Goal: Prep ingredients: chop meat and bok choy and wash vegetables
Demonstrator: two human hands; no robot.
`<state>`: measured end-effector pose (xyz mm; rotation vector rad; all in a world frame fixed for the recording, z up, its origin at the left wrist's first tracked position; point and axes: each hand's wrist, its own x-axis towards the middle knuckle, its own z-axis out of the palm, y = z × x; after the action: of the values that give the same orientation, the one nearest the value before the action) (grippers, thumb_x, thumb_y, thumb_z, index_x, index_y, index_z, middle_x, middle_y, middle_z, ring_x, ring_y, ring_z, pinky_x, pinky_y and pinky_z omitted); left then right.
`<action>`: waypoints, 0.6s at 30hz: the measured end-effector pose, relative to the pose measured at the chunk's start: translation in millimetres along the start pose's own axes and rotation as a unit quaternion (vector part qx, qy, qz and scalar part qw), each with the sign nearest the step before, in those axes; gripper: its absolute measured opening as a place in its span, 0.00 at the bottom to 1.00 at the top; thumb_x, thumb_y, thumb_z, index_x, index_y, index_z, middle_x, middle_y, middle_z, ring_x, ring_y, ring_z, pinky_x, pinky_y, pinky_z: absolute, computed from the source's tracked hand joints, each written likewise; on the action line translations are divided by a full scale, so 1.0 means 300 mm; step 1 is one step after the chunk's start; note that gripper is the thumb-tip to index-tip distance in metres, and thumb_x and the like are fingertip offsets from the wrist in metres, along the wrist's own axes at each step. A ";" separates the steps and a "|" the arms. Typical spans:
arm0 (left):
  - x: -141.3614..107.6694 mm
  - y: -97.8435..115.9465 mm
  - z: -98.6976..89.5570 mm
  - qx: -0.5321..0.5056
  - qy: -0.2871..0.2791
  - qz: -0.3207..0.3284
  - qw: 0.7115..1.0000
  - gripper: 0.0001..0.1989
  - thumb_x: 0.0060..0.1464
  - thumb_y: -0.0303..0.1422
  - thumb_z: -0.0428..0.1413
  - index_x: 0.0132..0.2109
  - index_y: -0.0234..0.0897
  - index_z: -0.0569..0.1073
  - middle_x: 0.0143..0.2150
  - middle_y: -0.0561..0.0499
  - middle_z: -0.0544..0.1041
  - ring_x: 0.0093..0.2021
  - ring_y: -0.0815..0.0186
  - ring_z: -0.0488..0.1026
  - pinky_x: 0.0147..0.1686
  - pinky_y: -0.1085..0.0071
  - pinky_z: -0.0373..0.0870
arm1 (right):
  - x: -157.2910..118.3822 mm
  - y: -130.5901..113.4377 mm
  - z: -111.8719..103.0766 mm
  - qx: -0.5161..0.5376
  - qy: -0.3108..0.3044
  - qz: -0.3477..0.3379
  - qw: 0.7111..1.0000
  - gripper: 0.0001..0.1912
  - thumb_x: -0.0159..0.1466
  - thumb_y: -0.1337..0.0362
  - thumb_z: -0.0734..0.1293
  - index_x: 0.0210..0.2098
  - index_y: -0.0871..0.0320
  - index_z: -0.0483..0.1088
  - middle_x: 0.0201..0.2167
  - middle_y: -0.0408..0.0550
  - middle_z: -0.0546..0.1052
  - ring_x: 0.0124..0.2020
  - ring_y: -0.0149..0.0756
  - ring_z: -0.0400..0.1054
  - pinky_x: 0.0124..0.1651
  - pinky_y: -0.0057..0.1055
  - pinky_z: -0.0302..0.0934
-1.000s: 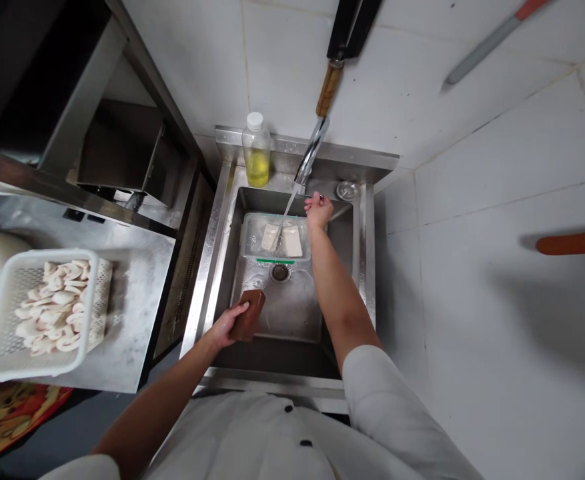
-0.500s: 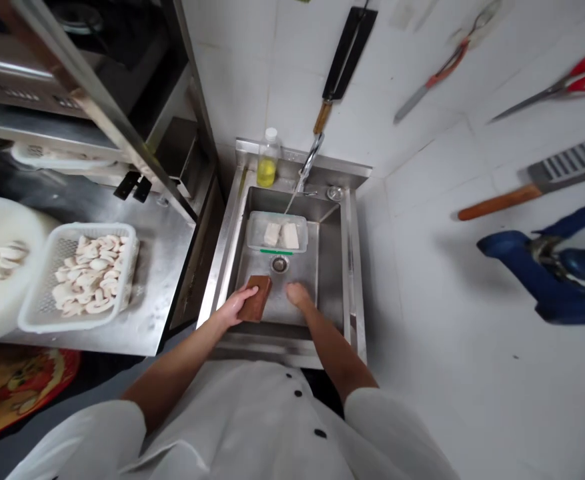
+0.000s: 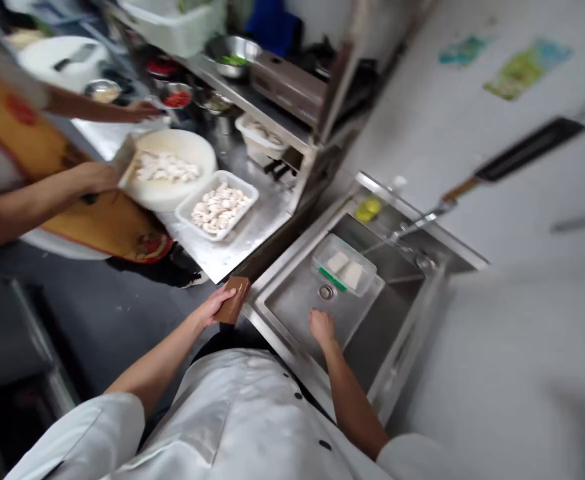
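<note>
A reddish-brown block (image 3: 233,301) is in my left hand (image 3: 213,309), beside the sink's left edge, with the thumb on top of it. My right hand (image 3: 321,327) is over the sink basin, its fingers curled; whether they hold anything is hidden. Near the drain (image 3: 326,292) a clear plastic container (image 3: 367,283) with a green edge lies in the sink (image 3: 292,317), and two white blocks (image 3: 347,269) are in it. Thin water runs from the tap (image 3: 419,225) toward the container.
At left, another person's hand (image 3: 97,179) holds a cleaver by a round white board (image 3: 192,150) with white pieces. A white basket (image 3: 253,195) of sliced mushrooms stands on the steel table (image 3: 222,260). A bottle of yellow liquid (image 3: 367,209) is behind the sink.
The view has swung left, bringing the other person in. My left hand with the brown block has moved from over the sink to outside its left edge. My right hand stays over the basin.
</note>
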<state>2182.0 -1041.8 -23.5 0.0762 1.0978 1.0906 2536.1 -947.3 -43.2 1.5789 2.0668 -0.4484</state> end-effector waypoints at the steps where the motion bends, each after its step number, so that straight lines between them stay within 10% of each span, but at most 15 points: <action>1: -0.047 -0.032 -0.095 -0.021 0.038 0.014 0.999 0.44 0.52 0.38 0.73 0.73 0.42 0.65 0.36 0.49 0.82 0.28 0.64 0.78 0.30 0.72 0.73 | 0.018 -0.061 -0.035 -0.016 0.017 -0.046 0.999 0.22 0.78 0.69 0.54 0.54 0.64 0.78 0.50 0.65 0.82 0.54 0.47 0.78 0.56 0.35 0.64; 5: -0.279 -0.226 -0.478 -0.158 0.188 0.090 0.965 0.45 0.52 0.40 0.73 0.72 0.40 0.64 0.34 0.50 0.81 0.28 0.64 0.78 0.29 0.72 0.73 | 0.090 -0.446 -0.129 -0.047 0.054 -0.283 0.956 0.21 0.76 0.68 0.56 0.60 0.61 0.75 0.51 0.60 0.82 0.54 0.47 0.78 0.55 0.33 0.65; 9: -0.548 -0.485 -0.832 -0.330 0.353 0.168 0.859 0.40 0.55 0.39 0.71 0.70 0.41 0.65 0.36 0.49 0.81 0.29 0.63 0.78 0.29 0.71 0.74 | 0.108 -0.990 -0.114 -0.088 -0.018 -0.495 0.864 0.18 0.73 0.69 0.60 0.57 0.58 0.76 0.47 0.55 0.83 0.49 0.46 0.79 0.54 0.31 0.65; 14: -0.799 -0.809 -1.173 -0.511 0.493 0.191 0.678 0.30 0.60 0.39 0.66 0.66 0.43 0.68 0.32 0.51 0.79 0.26 0.62 0.78 0.27 0.70 0.74 | 0.071 -1.679 0.060 -0.192 -0.074 -0.581 0.788 0.14 0.69 0.72 0.63 0.49 0.57 0.77 0.45 0.56 0.84 0.48 0.46 0.79 0.51 0.31 0.65; 18: -0.917 -0.891 -1.382 -0.589 0.523 0.189 0.587 0.23 0.61 0.39 0.64 0.60 0.45 0.70 0.30 0.53 0.79 0.25 0.62 0.78 0.28 0.70 0.74 | 0.006 -2.175 0.263 -0.239 -0.102 -0.587 0.767 0.15 0.65 0.76 0.64 0.46 0.59 0.78 0.42 0.57 0.84 0.47 0.44 0.80 0.49 0.30 0.65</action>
<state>2046.7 -1563.9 -191.3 -1.6814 1.0960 2.1852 1923.5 -1167.2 -134.1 -0.2024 2.4717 -0.3954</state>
